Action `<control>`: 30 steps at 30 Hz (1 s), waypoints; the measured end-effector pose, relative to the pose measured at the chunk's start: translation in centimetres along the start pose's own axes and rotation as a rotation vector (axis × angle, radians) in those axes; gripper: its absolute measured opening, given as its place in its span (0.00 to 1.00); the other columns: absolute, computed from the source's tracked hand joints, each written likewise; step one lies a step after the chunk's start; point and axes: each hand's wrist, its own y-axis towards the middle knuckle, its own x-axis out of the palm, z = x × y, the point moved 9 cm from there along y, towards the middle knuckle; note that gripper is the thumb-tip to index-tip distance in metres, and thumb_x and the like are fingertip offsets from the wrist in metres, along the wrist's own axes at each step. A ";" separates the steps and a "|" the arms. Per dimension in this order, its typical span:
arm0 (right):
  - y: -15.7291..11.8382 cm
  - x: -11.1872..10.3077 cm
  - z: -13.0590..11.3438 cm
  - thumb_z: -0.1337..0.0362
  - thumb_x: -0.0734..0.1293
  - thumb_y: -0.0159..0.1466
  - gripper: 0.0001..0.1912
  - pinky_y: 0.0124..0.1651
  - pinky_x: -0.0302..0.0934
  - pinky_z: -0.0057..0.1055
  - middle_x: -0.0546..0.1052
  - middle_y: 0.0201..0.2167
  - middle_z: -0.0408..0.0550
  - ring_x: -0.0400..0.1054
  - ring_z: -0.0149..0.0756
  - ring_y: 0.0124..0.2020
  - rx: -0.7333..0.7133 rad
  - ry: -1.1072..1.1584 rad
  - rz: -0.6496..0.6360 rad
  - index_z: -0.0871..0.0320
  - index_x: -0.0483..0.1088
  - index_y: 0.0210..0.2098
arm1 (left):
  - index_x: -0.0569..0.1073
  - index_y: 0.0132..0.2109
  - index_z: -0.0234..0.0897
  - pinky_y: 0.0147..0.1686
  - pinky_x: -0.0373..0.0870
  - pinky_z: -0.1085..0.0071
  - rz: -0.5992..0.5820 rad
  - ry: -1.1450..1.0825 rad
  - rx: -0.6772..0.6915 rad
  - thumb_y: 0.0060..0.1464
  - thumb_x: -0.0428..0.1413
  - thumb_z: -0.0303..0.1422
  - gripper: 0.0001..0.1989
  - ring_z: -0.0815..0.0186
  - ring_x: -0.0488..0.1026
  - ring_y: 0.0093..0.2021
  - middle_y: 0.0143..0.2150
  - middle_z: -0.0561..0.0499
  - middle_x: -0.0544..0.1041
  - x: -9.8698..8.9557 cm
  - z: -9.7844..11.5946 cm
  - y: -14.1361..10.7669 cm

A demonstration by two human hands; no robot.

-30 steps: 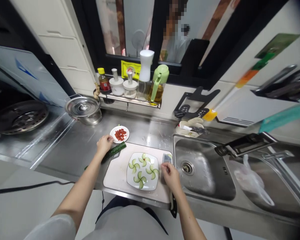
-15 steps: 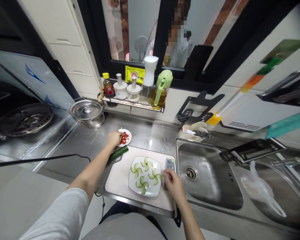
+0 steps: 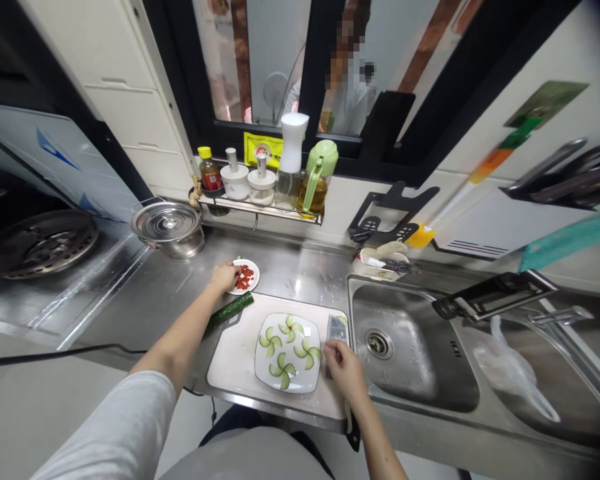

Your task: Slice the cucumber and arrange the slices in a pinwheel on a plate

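Note:
My left hand (image 3: 225, 276) reaches over a small white plate (image 3: 255, 271), with its fingers pinched together at the left side of the small red pieces (image 3: 245, 276). My right hand (image 3: 346, 371) hovers beside the right edge of the square white plate (image 3: 263, 332), fingers curled in; whether anything is between them is hidden. Cucumber slices (image 3: 285, 379) form several pinwheels on that plate, and the top one has a red bit at its centre. A cleaver (image 3: 337, 329) lies partly under my right hand. Below my left wrist rests a length of cucumber (image 3: 236, 307).
The square plate stands on a white cutting board (image 3: 229, 353). To its right is a steel sink (image 3: 405, 347) with a faucet (image 3: 500, 300). A lidded pot (image 3: 173, 230) stands at the back left, under a rack of seasonings (image 3: 263, 203). Beyond the window is a person.
The view has shifted slightly. My left hand stays at the red pieces, and my right hand keeps its place by the square plate.

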 end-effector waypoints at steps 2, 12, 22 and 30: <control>0.0 0.1 0.0 0.51 0.59 0.61 0.18 0.33 0.61 0.31 0.76 0.27 0.49 0.68 0.38 0.28 -0.003 0.001 -0.002 0.58 0.74 0.33 | 0.77 0.41 0.45 0.48 0.60 0.67 0.003 0.000 0.000 0.55 0.50 0.33 0.11 0.59 0.70 0.50 0.48 0.46 0.76 -0.1 -0.1 -0.2; -0.2 0.3 -0.1 0.52 0.59 0.61 0.18 0.34 0.61 0.32 0.76 0.28 0.50 0.68 0.39 0.30 0.016 -0.009 -0.019 0.58 0.73 0.33 | 0.78 0.44 0.45 0.47 0.61 0.66 0.018 -0.006 0.022 0.56 0.50 0.33 0.14 0.59 0.71 0.49 0.49 0.45 0.76 0.2 -0.2 -0.8; -0.5 0.3 -0.6 0.53 0.59 0.61 0.17 0.33 0.60 0.31 0.77 0.28 0.50 0.68 0.39 0.29 0.006 -0.013 -0.024 0.58 0.73 0.32 | 0.79 0.43 0.43 0.46 0.63 0.67 0.069 -0.036 0.072 0.54 0.52 0.32 0.13 0.58 0.73 0.47 0.46 0.45 0.77 0.6 -0.2 -0.3; -0.8 0.0 -0.5 0.54 0.59 0.61 0.16 0.33 0.60 0.31 0.76 0.26 0.49 0.67 0.37 0.27 0.008 -0.016 -0.016 0.58 0.73 0.31 | 0.79 0.39 0.38 0.43 0.64 0.66 0.095 -0.054 0.019 0.58 0.49 0.34 0.13 0.57 0.74 0.44 0.43 0.42 0.77 0.9 -0.4 -0.5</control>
